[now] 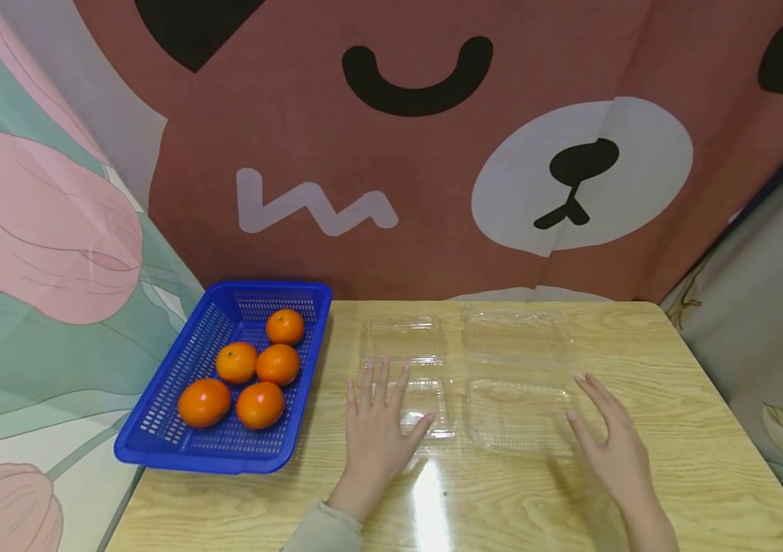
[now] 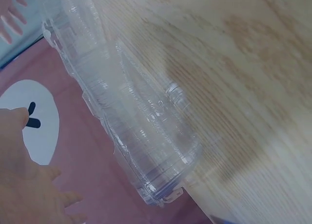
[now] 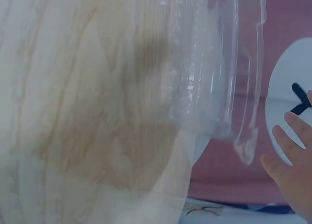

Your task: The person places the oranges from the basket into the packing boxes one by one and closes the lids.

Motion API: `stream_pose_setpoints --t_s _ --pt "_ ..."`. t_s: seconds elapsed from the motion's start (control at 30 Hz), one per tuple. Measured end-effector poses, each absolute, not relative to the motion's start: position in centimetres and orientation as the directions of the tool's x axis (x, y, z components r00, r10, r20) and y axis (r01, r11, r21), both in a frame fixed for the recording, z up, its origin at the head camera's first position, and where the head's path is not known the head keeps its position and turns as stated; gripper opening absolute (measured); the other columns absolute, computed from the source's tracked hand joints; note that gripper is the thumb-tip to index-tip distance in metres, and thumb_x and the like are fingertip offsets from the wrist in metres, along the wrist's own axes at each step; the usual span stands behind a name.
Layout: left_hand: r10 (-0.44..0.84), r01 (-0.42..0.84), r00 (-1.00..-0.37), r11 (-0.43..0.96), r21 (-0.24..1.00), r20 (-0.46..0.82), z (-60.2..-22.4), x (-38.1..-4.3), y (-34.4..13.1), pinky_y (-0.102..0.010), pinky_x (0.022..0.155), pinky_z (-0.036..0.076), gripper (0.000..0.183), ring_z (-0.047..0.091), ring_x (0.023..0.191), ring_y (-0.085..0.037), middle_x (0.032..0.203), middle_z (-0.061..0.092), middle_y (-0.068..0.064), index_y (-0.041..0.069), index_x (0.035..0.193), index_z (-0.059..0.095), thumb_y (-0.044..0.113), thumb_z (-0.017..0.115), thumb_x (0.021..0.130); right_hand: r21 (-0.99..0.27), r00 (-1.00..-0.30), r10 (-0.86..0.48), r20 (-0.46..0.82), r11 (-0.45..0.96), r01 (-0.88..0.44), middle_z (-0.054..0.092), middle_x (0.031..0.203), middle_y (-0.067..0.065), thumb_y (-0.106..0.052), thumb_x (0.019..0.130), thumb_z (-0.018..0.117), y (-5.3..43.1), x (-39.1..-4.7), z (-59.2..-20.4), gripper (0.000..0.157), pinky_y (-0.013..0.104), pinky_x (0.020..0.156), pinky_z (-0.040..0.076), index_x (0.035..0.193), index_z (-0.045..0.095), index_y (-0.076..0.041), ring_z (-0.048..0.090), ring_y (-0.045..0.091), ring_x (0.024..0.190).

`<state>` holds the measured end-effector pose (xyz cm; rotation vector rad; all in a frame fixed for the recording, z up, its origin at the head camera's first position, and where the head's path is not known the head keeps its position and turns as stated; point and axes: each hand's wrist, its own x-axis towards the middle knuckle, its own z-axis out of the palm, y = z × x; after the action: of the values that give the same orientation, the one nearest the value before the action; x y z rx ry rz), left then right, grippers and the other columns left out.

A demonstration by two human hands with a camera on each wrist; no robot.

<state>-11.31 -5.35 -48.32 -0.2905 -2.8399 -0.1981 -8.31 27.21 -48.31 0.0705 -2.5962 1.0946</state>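
Two clear plastic clamshell boxes lie with lids folded back on the wooden table. My left hand (image 1: 379, 437), fingers spread and straight, overlaps the near left part of the left box (image 1: 432, 406) in the head view. At the right edge of the right box (image 1: 518, 414) is my right hand (image 1: 612, 445), its fingers loosely extended and holding nothing. The left wrist view shows a clear box (image 2: 146, 121) beside the left hand (image 2: 34, 180). In the right wrist view, the right hand (image 3: 292, 160) appears near a box's rim (image 3: 248, 87).
A blue plastic basket (image 1: 304, 399) stands at the left of the table, with several oranges (image 1: 260, 405) inside. Behind the table (image 1: 646, 368) hangs a curtain (image 1: 432, 169) with a bear face. Patterned cloth hangs at both sides.
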Motion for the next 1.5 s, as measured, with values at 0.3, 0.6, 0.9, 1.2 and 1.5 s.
stream_pose_setpoints --t_s 0.3,0.6,0.9,1.2,1.5 --pt "0.185 0.220 -0.941 0.970 0.099 0.283 -48.2 -11.2 -5.4 -0.054 0.109 0.001 0.080 0.010 0.140 -0.031 0.153 0.017 -0.008 0.028 0.148 0.024 0.071 0.041 0.082 -0.840 -0.965 0.200 0.169 0.542 -0.035 0.028 0.150 0.003 -0.023 0.097 0.049 28.7 -7.6 -49.0 0.050 0.062 0.102 0.017 0.145 0.033 -0.024 0.020 0.019 0.137" --pt "0.187 0.222 -0.940 0.970 0.097 0.287 -48.5 -11.1 -5.5 -0.054 0.109 0.001 0.082 0.005 0.141 -0.029 0.152 0.021 -0.008 0.030 0.149 0.018 0.070 0.044 0.082 -0.861 -0.967 0.235 0.096 0.508 0.038 0.032 0.148 -0.001 -0.029 0.100 0.041 30.0 -7.5 -50.2 0.048 0.017 0.099 0.032 0.146 0.031 -0.019 0.030 -0.001 0.125" --pt "0.210 0.242 -0.929 0.968 0.070 0.305 -49.0 -11.0 -5.7 -0.055 0.109 0.008 0.080 0.013 0.139 -0.032 0.152 0.022 -0.009 0.026 0.147 0.026 0.070 0.042 0.083 -0.903 -0.971 0.221 0.085 0.429 0.019 0.043 0.139 -0.006 -0.026 0.102 0.035 30.8 -7.2 -51.1 0.046 0.004 0.080 0.034 0.146 0.030 -0.012 0.046 -0.014 0.105" --pt "0.246 0.279 -0.922 0.957 0.074 0.298 -49.6 -10.7 -6.2 -0.056 0.108 0.015 0.074 0.017 0.138 -0.033 0.151 0.025 -0.010 0.025 0.144 0.034 0.069 0.037 0.085 -0.970 -0.986 0.133 -0.096 0.209 0.123 0.039 0.143 -0.005 -0.036 0.101 0.033 31.7 -7.3 -51.7 0.054 0.006 0.079 0.039 0.149 0.021 -0.015 0.046 -0.013 0.106" --pt "0.290 0.315 -0.919 0.947 0.056 0.267 -48.9 -10.4 -7.1 -0.055 0.109 0.010 0.071 0.017 0.139 -0.030 0.152 0.023 -0.006 0.028 0.145 0.032 0.068 0.036 0.086 -0.994 -0.990 0.082 -0.112 -0.027 0.110 0.050 0.130 -0.017 -0.029 0.101 0.037 32.0 -7.5 -52.7 0.053 0.010 0.080 0.042 0.148 0.020 -0.012 0.053 -0.006 0.107"
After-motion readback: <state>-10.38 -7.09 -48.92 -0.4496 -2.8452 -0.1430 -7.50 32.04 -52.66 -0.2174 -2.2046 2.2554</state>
